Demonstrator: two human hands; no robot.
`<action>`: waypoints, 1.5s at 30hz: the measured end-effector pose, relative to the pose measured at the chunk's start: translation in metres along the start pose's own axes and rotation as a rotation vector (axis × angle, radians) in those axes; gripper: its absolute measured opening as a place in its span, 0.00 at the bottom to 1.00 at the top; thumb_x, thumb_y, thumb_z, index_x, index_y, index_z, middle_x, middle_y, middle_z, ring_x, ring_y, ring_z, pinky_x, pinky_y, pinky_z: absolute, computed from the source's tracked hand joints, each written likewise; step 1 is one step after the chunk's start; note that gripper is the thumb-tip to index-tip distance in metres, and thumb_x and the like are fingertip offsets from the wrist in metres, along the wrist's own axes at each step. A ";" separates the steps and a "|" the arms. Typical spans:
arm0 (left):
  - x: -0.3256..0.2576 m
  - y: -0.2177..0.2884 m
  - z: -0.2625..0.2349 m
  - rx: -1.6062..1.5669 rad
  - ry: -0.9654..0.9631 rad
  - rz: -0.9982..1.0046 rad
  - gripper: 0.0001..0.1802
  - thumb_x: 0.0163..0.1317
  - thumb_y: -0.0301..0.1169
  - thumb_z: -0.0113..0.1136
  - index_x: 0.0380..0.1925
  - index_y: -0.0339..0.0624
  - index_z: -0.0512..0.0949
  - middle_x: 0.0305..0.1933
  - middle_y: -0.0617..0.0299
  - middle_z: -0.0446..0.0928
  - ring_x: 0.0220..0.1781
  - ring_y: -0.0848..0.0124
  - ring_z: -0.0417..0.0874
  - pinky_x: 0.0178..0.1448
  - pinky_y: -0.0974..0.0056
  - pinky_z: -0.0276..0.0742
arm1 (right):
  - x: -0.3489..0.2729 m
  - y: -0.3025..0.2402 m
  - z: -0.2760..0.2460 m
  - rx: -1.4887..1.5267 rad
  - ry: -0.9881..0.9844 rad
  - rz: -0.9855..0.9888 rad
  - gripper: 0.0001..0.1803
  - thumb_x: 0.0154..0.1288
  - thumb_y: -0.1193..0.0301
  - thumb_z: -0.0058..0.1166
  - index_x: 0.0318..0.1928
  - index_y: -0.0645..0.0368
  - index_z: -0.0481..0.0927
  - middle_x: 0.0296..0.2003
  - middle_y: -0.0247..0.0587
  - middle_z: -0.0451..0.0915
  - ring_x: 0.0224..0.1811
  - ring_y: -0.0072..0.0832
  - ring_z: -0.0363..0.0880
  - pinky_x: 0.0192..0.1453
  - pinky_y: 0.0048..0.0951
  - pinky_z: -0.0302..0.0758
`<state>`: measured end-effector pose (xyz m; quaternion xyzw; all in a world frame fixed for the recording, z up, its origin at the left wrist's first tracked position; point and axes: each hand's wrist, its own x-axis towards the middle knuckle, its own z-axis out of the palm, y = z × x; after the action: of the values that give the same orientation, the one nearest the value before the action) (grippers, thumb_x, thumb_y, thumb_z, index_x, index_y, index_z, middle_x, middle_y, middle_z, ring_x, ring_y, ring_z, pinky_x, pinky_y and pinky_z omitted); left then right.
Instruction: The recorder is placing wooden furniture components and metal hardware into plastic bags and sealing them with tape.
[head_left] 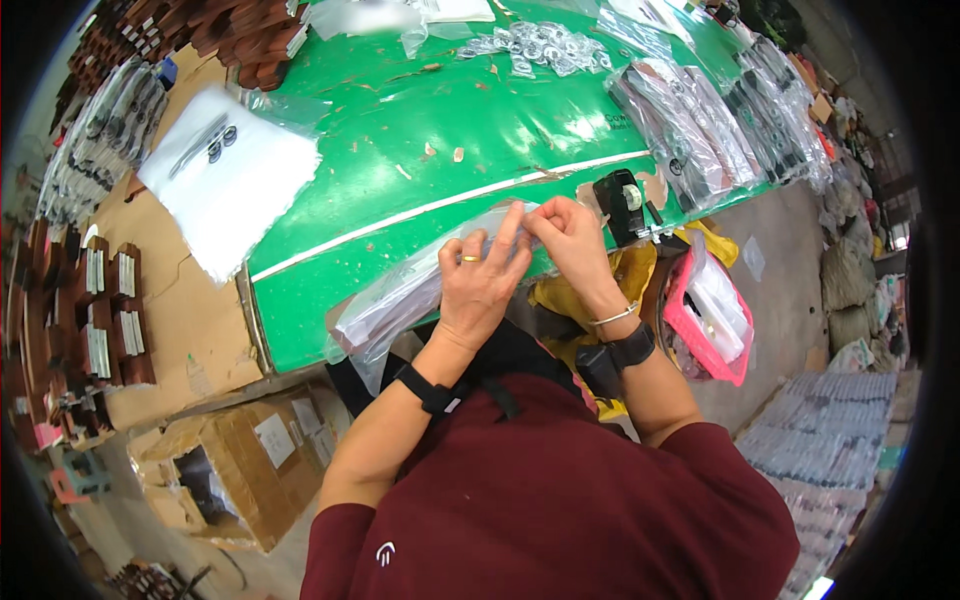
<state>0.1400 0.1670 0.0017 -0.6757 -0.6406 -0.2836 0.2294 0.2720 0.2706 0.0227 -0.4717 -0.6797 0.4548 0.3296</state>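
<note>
A packing workshop.
A scuffed green surface (420,150) carries rows of filled clear plastic bags (690,125) and a black tape dispenser (622,200); open brown cardboard boxes (235,465) sit on the floor.

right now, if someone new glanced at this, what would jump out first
The bright green table top with its white stripe fills the middle. At its near edge, the left hand and right hand pinch a clear plastic bag between their fingers. A black tape dispenser sits just right of the hands, and stacks of filled clear packets line the table's right side.
</note>
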 end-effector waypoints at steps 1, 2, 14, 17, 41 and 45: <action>0.000 0.001 0.001 0.010 0.003 0.005 0.20 0.56 0.31 0.61 0.50 0.57 0.83 0.72 0.69 0.73 0.53 0.65 0.75 0.57 0.54 0.68 | 0.000 -0.004 0.000 -0.001 -0.002 -0.002 0.15 0.64 0.62 0.63 0.35 0.65 0.85 0.24 0.42 0.86 0.24 0.26 0.81 0.30 0.31 0.74; 0.000 0.000 0.002 0.020 0.004 0.011 0.18 0.57 0.31 0.61 0.49 0.56 0.83 0.72 0.71 0.74 0.52 0.66 0.76 0.57 0.55 0.67 | -0.001 -0.011 -0.002 -0.078 0.000 -0.010 0.16 0.64 0.62 0.63 0.35 0.65 0.85 0.24 0.42 0.86 0.24 0.26 0.81 0.31 0.31 0.74; 0.018 -0.014 -0.003 -0.131 -0.057 -0.090 0.17 0.57 0.35 0.70 0.48 0.51 0.82 0.65 0.71 0.78 0.51 0.64 0.77 0.56 0.55 0.67 | -0.017 -0.028 -0.019 0.263 -0.128 0.152 0.22 0.68 0.68 0.67 0.56 0.61 0.72 0.30 0.31 0.81 0.35 0.19 0.76 0.40 0.25 0.71; 0.026 -0.020 -0.007 -0.184 -0.120 -0.115 0.21 0.56 0.34 0.70 0.51 0.50 0.81 0.66 0.71 0.78 0.50 0.62 0.77 0.57 0.55 0.67 | -0.018 -0.023 -0.017 0.345 -0.122 0.224 0.22 0.69 0.69 0.66 0.57 0.60 0.70 0.32 0.32 0.81 0.39 0.19 0.77 0.45 0.23 0.71; 0.036 -0.039 -0.009 -0.411 -0.210 -0.268 0.25 0.56 0.34 0.73 0.53 0.42 0.77 0.57 0.63 0.84 0.53 0.59 0.78 0.57 0.54 0.66 | 0.013 -0.034 -0.006 -0.598 -0.125 -0.735 0.54 0.48 0.73 0.73 0.77 0.59 0.60 0.71 0.48 0.70 0.72 0.46 0.67 0.76 0.56 0.59; 0.039 -0.050 -0.013 -0.386 -0.301 -0.354 0.34 0.55 0.36 0.74 0.62 0.42 0.74 0.64 0.57 0.80 0.56 0.56 0.78 0.61 0.51 0.66 | 0.032 -0.024 0.010 -0.656 -0.390 -0.818 0.56 0.49 0.70 0.75 0.77 0.61 0.58 0.68 0.47 0.71 0.71 0.47 0.68 0.79 0.61 0.58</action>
<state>0.0901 0.1900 0.0350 -0.6191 -0.7096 -0.3321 -0.0539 0.2442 0.2946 0.0417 -0.1546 -0.9616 0.1336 0.1831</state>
